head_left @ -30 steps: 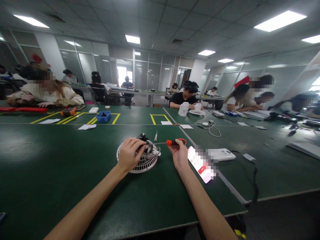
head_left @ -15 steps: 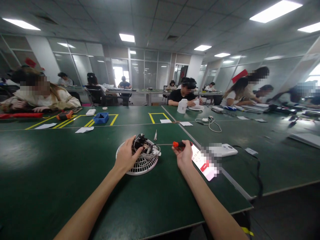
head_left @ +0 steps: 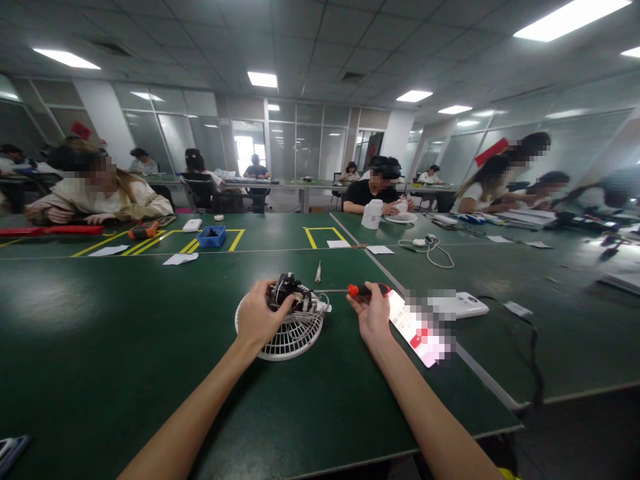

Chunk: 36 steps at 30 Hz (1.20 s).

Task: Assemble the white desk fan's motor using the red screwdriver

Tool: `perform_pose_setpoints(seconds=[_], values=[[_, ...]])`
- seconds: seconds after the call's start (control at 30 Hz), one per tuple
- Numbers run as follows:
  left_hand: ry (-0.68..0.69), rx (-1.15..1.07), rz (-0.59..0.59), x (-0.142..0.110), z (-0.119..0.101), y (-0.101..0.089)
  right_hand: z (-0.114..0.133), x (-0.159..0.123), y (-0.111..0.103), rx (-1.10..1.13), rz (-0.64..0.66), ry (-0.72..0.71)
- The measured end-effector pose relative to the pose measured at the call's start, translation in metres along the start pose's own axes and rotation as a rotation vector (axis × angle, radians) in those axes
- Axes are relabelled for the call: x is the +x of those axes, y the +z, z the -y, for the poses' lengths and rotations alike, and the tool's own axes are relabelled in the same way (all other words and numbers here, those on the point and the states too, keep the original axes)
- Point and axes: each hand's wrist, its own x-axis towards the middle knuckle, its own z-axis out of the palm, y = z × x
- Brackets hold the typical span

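A screwdriver [head_left: 357, 291] step on a wired assembly [head_left: 289, 285], it seems.
The left hand [head_left: 263, 313] curls its fingers round the assembly, atop a white grille [head_left: 293, 349] on the bench [head_left: 100, 380]; the right hand [head_left: 375, 315] grips the screwdriver, shaft toward it, tip contact unclear. The next move likely calls for steadying the assembly and aligning the tip.
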Motion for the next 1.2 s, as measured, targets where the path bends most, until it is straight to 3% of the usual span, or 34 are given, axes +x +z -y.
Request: perform_pose_setpoints(seconds=[0.3, 0.6, 0.93, 1.2], values=[[0.0, -0.026, -0.007, -0.001, -0.004, -0.001, -0.002, 0.002, 0.001, 0.011, -0.019, -0.024], [-0.007, -0.047, -0.019, -0.002, -0.004, 0.001, -0.01, 0.005, -0.002, -0.011, 0.042, -0.108], [-0.074, -0.026, -0.036, -0.004, -0.002, 0.004, -0.011, 0.002, -0.001, -0.111, 0.03, -0.047], [-0.006, -0.019, -0.11, -0.002, 0.004, 0.008, -0.011, 0.006, -0.003, 0.015, 0.073, -0.093]])
